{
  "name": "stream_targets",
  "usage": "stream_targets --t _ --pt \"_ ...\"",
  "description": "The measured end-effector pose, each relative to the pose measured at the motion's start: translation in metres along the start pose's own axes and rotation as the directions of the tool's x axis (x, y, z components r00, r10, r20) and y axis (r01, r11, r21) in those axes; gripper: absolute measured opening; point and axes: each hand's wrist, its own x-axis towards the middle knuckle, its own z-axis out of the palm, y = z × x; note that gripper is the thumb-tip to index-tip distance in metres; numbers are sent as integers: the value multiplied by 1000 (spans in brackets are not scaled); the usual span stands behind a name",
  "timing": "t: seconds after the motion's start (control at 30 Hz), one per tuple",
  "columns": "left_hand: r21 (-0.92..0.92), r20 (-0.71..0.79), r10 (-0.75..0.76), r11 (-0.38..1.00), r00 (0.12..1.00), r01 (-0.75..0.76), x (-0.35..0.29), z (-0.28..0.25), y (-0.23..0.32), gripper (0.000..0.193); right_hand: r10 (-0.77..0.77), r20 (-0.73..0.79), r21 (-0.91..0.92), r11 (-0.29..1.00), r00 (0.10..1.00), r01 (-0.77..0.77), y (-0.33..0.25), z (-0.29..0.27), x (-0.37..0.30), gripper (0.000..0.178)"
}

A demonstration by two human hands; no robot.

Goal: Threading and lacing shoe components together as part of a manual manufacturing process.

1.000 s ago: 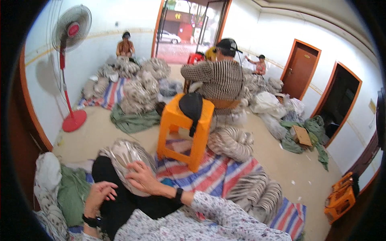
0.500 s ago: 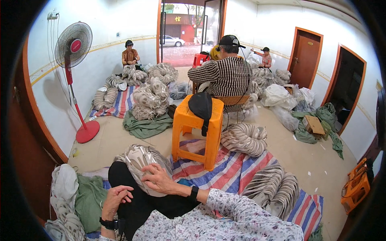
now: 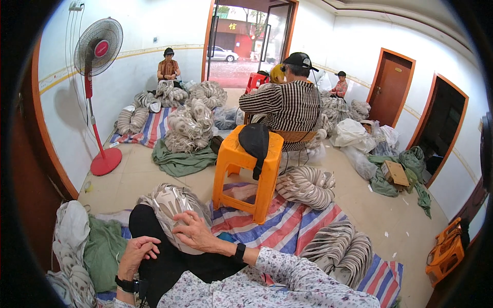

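A bundle of pale grey-beige curved, flat pieces (image 3: 169,202) lies against my dark trouser leg, just beyond my hands. My right hand (image 3: 196,234) rests at its near side with the fingers spread; the palm side is hidden. Above my thigh, to the left of the bundle, my left hand (image 3: 139,252) is closed, its fingers curled and the thumb near the index finger. Whatever may be between those fingertips is too small to make out. I wear a dark band on each wrist.
An orange stool (image 3: 248,174) bearing a black bag (image 3: 253,140) stands ahead. More bundles (image 3: 339,251) lie on a striped sheet (image 3: 277,226). Green cloth (image 3: 102,252) lies at my left. A person in stripes (image 3: 294,106) sits beyond the stool; a fan (image 3: 98,46) stands left.
The whole view has shifted slightly. My hands keep about the same places by the bundle. The far-right person's raised arm has come down.
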Motion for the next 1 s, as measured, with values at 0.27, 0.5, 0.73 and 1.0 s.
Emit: stream_targets --t 0.27,0.5,0.73,1.0 --pt "14 9 -21 1000 1000 21 -1 0 1 22 32 14 -5 999 999 -32 -2 -2 0 19" --pt "63 85 -25 998 996 20 -10 8 23 26 24 -33 -2 1000 999 -24 -2 -4 -3 18" --pt "60 228 48 996 973 -64 -63 16 98 60 -4 -58 28 1000 998 6 -6 -2 2 16" --pt "-203 391 321 944 863 -259 -101 40 129 94 -30 -92 39 999 995 33 -2 1 1 16"
